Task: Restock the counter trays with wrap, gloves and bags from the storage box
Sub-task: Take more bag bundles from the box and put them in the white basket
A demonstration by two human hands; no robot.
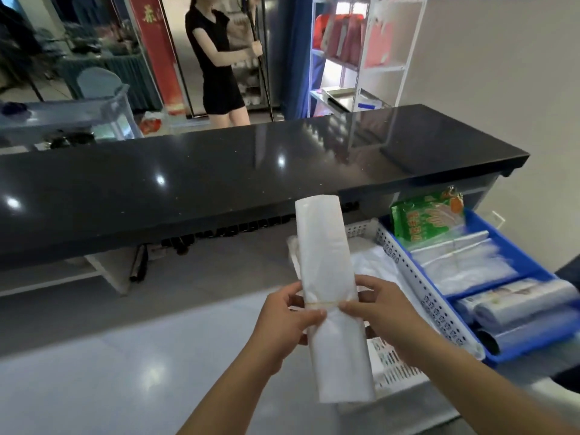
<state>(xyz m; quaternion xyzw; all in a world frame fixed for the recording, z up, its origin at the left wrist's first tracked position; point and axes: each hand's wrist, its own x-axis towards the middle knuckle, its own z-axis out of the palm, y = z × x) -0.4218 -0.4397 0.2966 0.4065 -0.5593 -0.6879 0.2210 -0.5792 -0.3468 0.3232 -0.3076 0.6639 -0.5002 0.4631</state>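
Note:
I hold a long folded bundle of white plastic bags [326, 252] upright in front of me, tied near its middle with a rubber band. My left hand [282, 321] pinches it from the left at the band, and my right hand [383, 312] pinches it from the right. Behind the bundle sits a white perforated tray [392, 368] with white bags in it. To its right a blue tray [533, 262] holds a green packet [426, 221], clear bag bundles [464, 262] and pale blue rolls [518, 312].
A long black glossy counter top [219, 171] runs across in front, with a lower grey work surface [125, 356] beneath me. Beyond the counter a person in a black dress [216, 58] holds a pole. A white metal shelf rack [361, 51] stands at the back right.

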